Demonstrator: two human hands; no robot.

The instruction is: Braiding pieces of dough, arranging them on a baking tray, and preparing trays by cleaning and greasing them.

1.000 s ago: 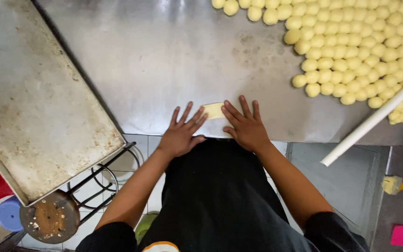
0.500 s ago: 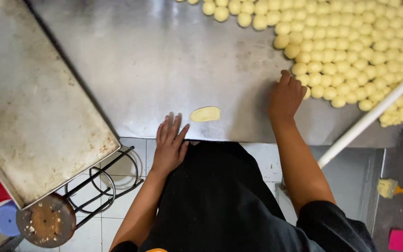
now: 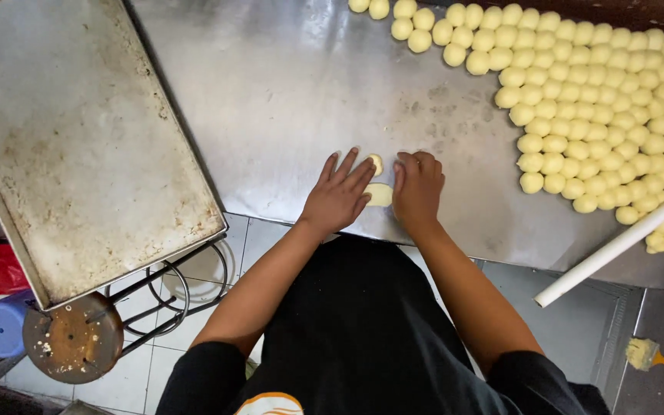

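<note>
A flattened pale-yellow dough piece (image 3: 379,194) lies near the front edge of the steel table (image 3: 286,84). A small round dough ball (image 3: 376,163) sits just behind it. My left hand (image 3: 338,194) rests flat to the left of both, fingers spread, fingertips by the ball. My right hand (image 3: 417,188) lies on the table at their right, fingers curled toward the ball; whether it grips it I cannot tell. Several rows of dough balls (image 3: 593,100) cover the table's right side.
A large worn metal tray (image 3: 71,138) sits at the left on a wire stand (image 3: 170,284). A white pipe-like roller (image 3: 616,246) juts over the table's right front edge. A blue stool (image 3: 1,323), a rusty round lid (image 3: 71,338) and a brush (image 3: 655,357) are on the floor.
My right hand came back from the heap of dough balls to the table front, and a small ball now sits behind the flattened piece. My left hand shifted up beside it.
</note>
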